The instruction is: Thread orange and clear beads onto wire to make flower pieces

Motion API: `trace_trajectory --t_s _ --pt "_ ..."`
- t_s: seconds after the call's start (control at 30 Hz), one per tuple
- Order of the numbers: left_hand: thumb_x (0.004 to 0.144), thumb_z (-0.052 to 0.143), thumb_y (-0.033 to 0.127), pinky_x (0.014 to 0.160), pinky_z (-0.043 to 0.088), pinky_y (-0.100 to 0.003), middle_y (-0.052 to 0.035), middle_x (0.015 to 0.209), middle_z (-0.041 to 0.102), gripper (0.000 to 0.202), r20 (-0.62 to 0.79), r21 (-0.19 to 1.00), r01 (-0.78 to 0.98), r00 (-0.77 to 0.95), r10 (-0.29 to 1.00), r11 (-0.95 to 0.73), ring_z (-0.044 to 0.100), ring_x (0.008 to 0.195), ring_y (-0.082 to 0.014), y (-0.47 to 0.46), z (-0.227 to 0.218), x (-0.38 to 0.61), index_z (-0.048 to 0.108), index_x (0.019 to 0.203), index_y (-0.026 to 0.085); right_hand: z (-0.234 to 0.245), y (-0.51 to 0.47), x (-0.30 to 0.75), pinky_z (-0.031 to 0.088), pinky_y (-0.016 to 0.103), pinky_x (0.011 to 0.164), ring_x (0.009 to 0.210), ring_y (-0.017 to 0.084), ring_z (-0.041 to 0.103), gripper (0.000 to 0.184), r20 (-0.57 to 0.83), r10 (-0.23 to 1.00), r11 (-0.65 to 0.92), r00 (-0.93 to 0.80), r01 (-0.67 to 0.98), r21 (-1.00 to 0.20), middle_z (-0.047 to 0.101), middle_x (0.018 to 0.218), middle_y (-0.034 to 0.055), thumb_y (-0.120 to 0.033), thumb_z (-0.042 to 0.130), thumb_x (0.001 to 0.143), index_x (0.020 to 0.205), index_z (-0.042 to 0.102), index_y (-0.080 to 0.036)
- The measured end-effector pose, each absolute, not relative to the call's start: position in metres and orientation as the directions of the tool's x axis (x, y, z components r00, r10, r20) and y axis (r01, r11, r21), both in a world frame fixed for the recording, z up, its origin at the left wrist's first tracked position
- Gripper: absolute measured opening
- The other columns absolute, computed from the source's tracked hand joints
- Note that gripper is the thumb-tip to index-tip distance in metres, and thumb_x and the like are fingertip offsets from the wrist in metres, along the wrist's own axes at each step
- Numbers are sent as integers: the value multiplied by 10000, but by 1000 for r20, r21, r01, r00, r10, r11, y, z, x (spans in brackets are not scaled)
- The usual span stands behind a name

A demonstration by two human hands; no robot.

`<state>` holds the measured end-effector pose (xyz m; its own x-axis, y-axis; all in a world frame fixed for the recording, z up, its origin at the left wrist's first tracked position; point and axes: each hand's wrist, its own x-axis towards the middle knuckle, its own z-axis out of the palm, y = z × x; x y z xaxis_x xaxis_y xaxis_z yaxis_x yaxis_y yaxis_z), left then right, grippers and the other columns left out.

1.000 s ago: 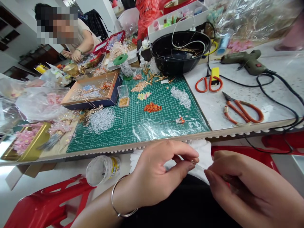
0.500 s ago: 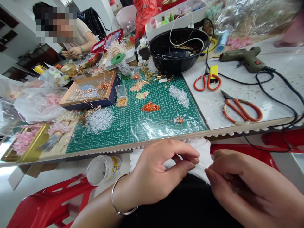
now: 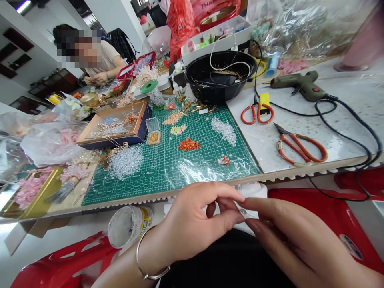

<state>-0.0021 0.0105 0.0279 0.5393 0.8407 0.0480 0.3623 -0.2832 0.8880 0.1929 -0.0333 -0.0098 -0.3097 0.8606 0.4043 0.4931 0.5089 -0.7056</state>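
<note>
My left hand (image 3: 204,220), with a silver bangle on the wrist, is closed in a pinch in front of the table edge. A small clear bead (image 3: 243,211) shows at its fingertips, on what looks like a thin wire (image 3: 250,217). The wire runs across to my right hand (image 3: 291,228), whose thumb and index finger are curled round it. The right index fingertip meets the left fingertips; the other right fingers are partly hidden. Beyond the hands, a small orange-and-clear bead cluster (image 3: 223,160) lies on the green cutting mat (image 3: 162,170).
The mat bears clear beads (image 3: 125,162), orange beads (image 3: 189,144) and a small box of gold beads (image 3: 154,138). To the right lie orange-handled pliers (image 3: 300,146), smaller cutters (image 3: 256,114) and a glue gun (image 3: 300,85). A black basin (image 3: 207,90) stands behind. Another person sits far left.
My right hand has moved left until its fingertips meet those of my left hand, closing the gap between them. The clear bead now shows there. The view has tilted slightly upward.
</note>
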Motion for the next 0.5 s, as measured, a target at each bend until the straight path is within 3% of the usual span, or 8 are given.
trace_trajectory --t_s 0.13,0.27,0.37,0.43,0.5 --pt "863 740 222 568 457 -185 -16 826 774 135 -44 900 377 581 813 -221 657 663 -102 23 31 -1 736 992 183 -13 -27 193 547 148 540 581 92 702 124 400 874 486 -277 461 -743 738 736 -46 -180 535 965 1041 580 -266" --pt "890 709 267 671 502 -230 -3 874 782 93 -29 832 464 583 812 -304 697 767 -133 74 33 1 757 957 223 -14 -25 199 486 174 421 449 97 588 90 373 903 429 -212 484 -762 626 615 -61 -173 544 934 938 532 -262" --pt "926 614 220 778 500 -285 -4 990 783 142 68 570 674 531 845 -470 692 880 -160 133 22 9 755 946 224 -16 -24 203 507 177 464 508 107 612 149 365 905 425 -218 496 -757 626 655 -51 -120 490 913 943 500 -266" --pt "936 556 202 748 487 -302 -3 983 778 199 -9 344 735 624 781 -584 683 884 -176 165 9 18 753 931 224 -18 -22 204 514 175 489 526 107 615 164 363 900 435 -240 512 -741 621 667 -52 -109 472 903 950 491 -266" --pt "905 570 193 694 465 -312 -7 851 760 193 -60 265 725 670 740 -635 660 780 -183 187 -4 29 742 818 210 -19 -19 204 499 169 473 502 99 590 148 348 903 430 -252 519 -739 600 653 -59 -116 484 900 927 487 -262"
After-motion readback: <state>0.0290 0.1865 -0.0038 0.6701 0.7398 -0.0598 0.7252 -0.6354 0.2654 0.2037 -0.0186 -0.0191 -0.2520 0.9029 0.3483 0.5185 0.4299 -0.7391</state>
